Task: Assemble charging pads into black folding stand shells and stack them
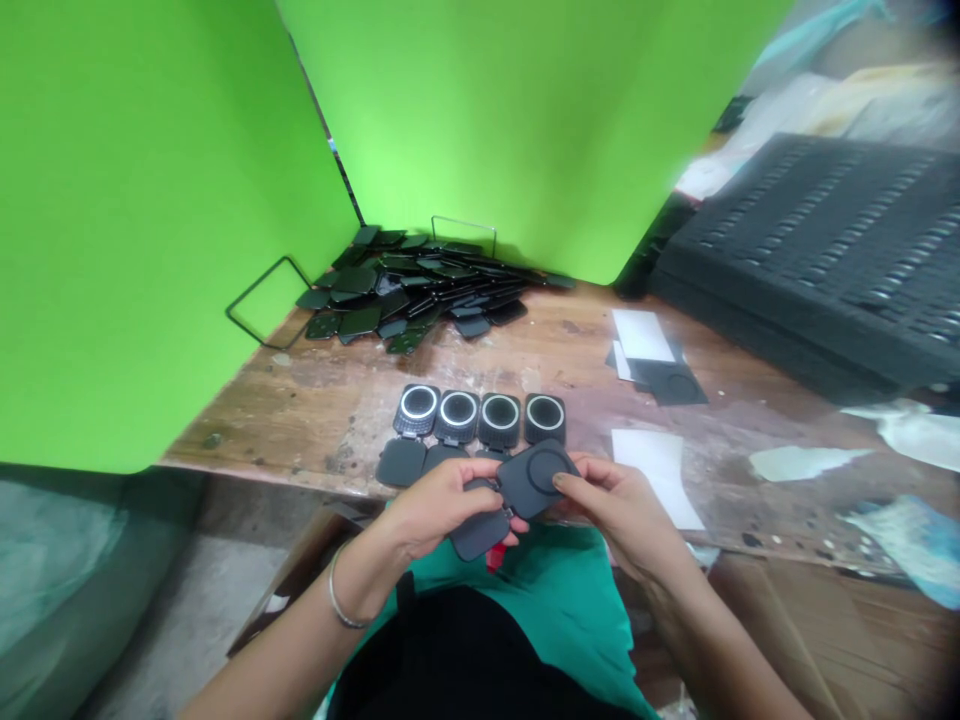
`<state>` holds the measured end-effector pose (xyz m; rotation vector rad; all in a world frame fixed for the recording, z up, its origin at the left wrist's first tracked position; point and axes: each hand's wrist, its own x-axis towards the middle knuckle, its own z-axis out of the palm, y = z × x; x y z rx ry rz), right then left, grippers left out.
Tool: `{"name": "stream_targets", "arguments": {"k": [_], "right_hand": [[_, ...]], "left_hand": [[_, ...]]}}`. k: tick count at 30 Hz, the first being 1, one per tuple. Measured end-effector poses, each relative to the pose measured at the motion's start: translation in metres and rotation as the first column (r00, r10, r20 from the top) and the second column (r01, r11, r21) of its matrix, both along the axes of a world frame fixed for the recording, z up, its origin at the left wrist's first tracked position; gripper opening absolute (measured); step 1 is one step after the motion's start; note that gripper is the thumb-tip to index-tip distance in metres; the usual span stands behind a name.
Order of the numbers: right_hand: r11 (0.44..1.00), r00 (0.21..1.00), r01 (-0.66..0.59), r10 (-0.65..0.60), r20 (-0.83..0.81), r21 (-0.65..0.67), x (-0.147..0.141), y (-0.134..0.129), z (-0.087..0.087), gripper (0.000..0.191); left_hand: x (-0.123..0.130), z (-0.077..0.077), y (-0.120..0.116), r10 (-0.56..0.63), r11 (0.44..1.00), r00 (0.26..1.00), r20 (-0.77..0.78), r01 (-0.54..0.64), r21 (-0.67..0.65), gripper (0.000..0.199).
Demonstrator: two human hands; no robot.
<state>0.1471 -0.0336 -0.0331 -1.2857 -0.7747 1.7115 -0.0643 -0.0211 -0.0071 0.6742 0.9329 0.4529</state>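
Note:
Above the table's front edge I hold a folding wireless charger (pixel 523 482), dark grey, with two square panels joined by a hinge. A round ring outline marks its upper panel. My left hand (pixel 442 502) is closed around the lower panel near the hinge, its thumb on top. My right hand (pixel 616 503) pinches the ringed panel at its right side, thumb on the ring's edge, fingers partly hidden beneath. Just beyond, several similar chargers (pixel 458 412) lie unfolded in a row, white rings showing on most. My hands and the held charger cover part of their near panels.
A heap of dark flat panels (pixel 420 285) lies at the back of the wooden table (pixel 285 420), against green partitions (pixel 487 110). White paper sheets (pixel 652 470) and a thin grey ringed sheet (pixel 671 382) lie to the right. A large black slotted foam block (pixel 817 260) stands beyond.

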Motion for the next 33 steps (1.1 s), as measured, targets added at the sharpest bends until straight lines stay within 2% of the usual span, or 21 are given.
{"name": "stream_targets", "arguments": {"k": [10, 19, 33], "right_hand": [[1.0, 0.999, 0.02, -0.021, 0.044, 0.013, -0.005, -0.001, 0.005, 0.031], [0.999, 0.996, -0.035, 0.033, 0.082, 0.016, -0.001, 0.002, 0.007, 0.03], [0.999, 0.989, -0.038, 0.032, 0.144, 0.039, -0.003, 0.0, 0.011, 0.035]], "left_hand": [[-0.002, -0.002, -0.001, 0.021, 0.999, 1.0, 0.003, -0.021, -0.025, 0.039], [-0.002, 0.004, -0.001, 0.028, 0.998, 1.0, 0.003, -0.028, -0.048, 0.041], [-0.001, 0.005, -0.001, 0.029, 0.999, 0.999, 0.023, -0.029, -0.022, 0.036]]}}
